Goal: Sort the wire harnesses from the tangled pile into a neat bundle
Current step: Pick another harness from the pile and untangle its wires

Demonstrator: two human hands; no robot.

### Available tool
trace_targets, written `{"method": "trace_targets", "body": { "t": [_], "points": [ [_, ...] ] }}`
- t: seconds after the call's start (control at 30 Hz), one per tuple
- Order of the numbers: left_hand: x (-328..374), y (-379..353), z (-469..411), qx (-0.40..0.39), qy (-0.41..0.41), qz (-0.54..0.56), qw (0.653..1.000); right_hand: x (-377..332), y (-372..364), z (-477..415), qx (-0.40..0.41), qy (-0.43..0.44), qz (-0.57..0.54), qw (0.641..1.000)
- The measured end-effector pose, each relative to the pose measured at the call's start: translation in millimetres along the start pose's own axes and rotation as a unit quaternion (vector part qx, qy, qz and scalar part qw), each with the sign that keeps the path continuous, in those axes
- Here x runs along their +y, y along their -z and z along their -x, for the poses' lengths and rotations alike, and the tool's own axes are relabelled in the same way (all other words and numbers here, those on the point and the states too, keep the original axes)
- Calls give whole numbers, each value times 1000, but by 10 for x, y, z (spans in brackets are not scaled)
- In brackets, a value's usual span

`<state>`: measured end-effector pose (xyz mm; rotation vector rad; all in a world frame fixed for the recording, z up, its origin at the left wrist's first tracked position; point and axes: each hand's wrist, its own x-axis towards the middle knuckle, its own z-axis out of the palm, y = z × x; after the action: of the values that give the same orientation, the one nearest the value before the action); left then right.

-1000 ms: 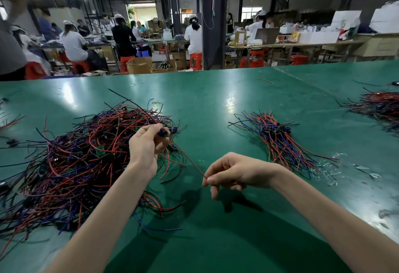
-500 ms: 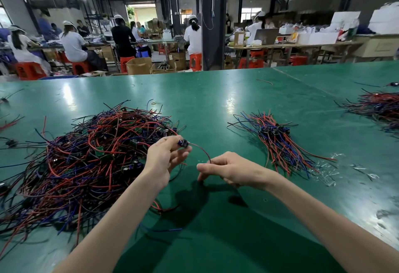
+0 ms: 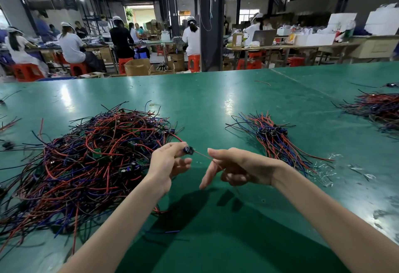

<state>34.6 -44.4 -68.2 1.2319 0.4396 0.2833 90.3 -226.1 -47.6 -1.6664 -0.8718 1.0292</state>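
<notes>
Seemingly early: the tangled pile [image 3: 86, 160] dwarfs the bundle [image 3: 272, 138] to its right. The fingers of the left hand [image 3: 166, 164] and right hand [image 3: 237, 167] pinch one harness [image 3: 189, 150].

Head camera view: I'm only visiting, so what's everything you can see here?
table: one, green, fills the foreground
tangled pile: one, red, blue and black wires, left on the table
neat bundle: one, red and blue, right of centre
second wire heap: one, red and dark, far right edge
held harness: one, dark connector with thin wire, between the hands
plastic scraps: several, clear, right of the neat bundle
stools: several, red, behind the table
cardboard boxes: a few, brown, on the floor behind
workers: several, mostly white tops, at far benches
left hand: one, pinches the connector
right hand: one, holds the wire
</notes>
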Motion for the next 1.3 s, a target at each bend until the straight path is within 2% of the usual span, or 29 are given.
{"method": "trace_targets", "body": {
  "t": [0.13,0.33,0.43,0.6,0.93,1.07,1.2,1.3],
  "points": [
    [-71,-116,110,-80,-6,-70,994,54,-31,-78,117,21,-19,993],
    [-39,-78,107,-77,1,-83,994,82,-69,-141,211,1,-6,978],
    [-51,-80,107,-82,8,-94,992,87,-65,-133,202,-15,11,979],
    [-39,-68,87,-79,22,-67,994,95,-6,-127,167,6,-74,983],
    [-57,-52,74,-97,4,-84,992,132,36,-167,217,0,-105,971],
    [-56,-42,69,-110,5,-73,991,68,201,-130,299,44,-190,934],
    [-68,-32,71,-121,14,-81,989,31,586,23,442,108,-254,854],
    [-83,-40,84,-129,14,-104,986,166,834,82,534,81,-242,806]
  ]
}}
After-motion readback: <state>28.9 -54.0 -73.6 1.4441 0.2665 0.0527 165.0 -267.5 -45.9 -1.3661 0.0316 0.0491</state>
